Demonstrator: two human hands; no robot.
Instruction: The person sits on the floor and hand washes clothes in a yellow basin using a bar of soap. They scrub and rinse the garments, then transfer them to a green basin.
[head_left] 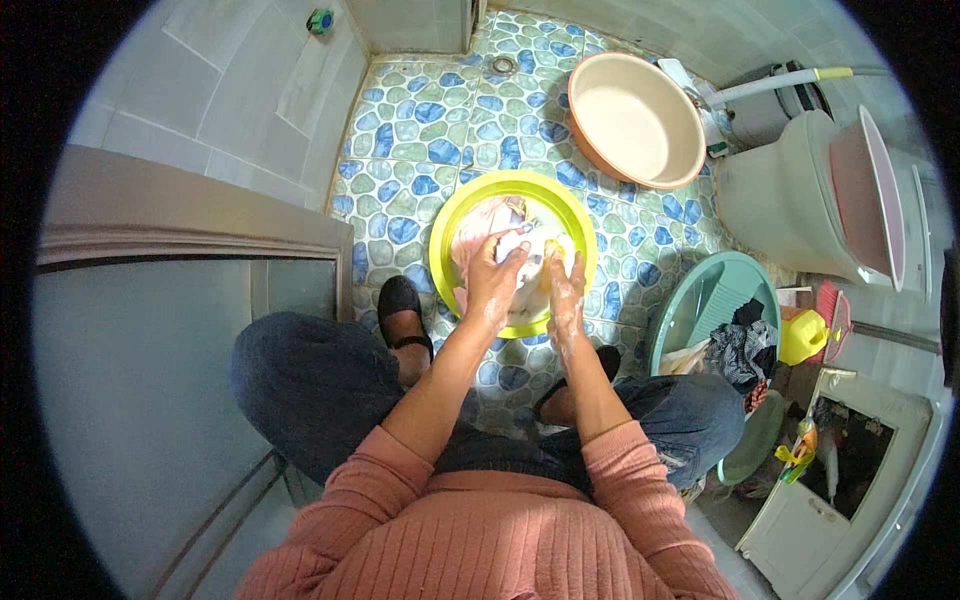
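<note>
A yellow-green basin (441, 262) stands on the floor between my feet, with soapy water and wet laundry in it. My left hand (492, 285) is closed on a white, sudsy cloth (532, 238) above the basin. Facing it, my right hand (566, 300) is curled at the cloth's right side, around a small yellow piece that looks like a bar of soap (550, 252). Lather coats both hands and the right wrist. Pale pink cloth (484, 222) lies in the left part of the basin.
A large orange basin (580, 128) with a cream inside sits at the far right. Nearer on the right, a teal tub (661, 325) holds a washboard and dark clothes, beside a yellow jug (803, 336). Behind them is a toilet (770, 195); a door frame (200, 230) borders the left.
</note>
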